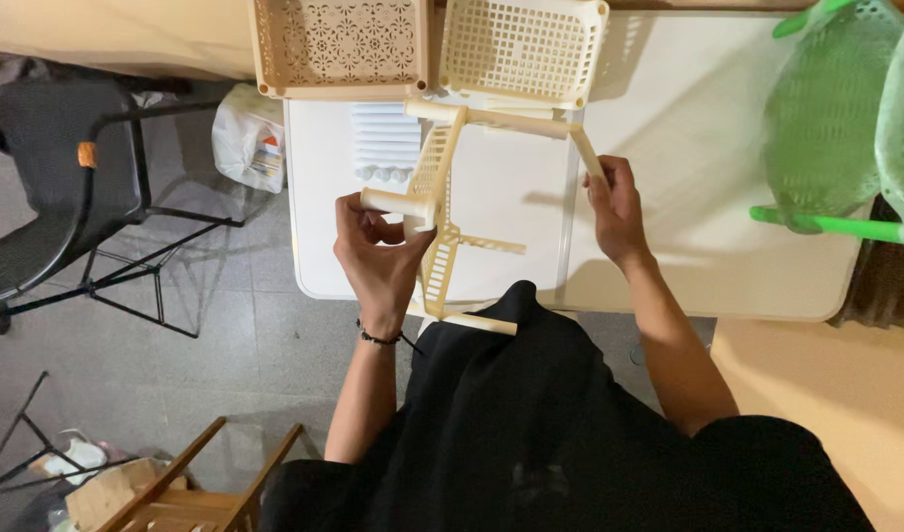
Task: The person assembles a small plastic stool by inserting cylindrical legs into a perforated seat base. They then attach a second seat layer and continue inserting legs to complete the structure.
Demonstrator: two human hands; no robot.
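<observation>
I hold a cream plastic rack shelf with tube legs, tipped on its edge over a white table. My left hand grips a short cream tube leg at the shelf's near left corner. My right hand grasps another cream tube leg on the right side. A long cream tube runs across the top between the two. A further leg rests against my black clothing.
Two cream perforated baskets lie at the table's far edge, with a bundle of white tubes beside them. Green mesh baskets sit at the right. A black chair and a wooden frame stand on the floor to the left.
</observation>
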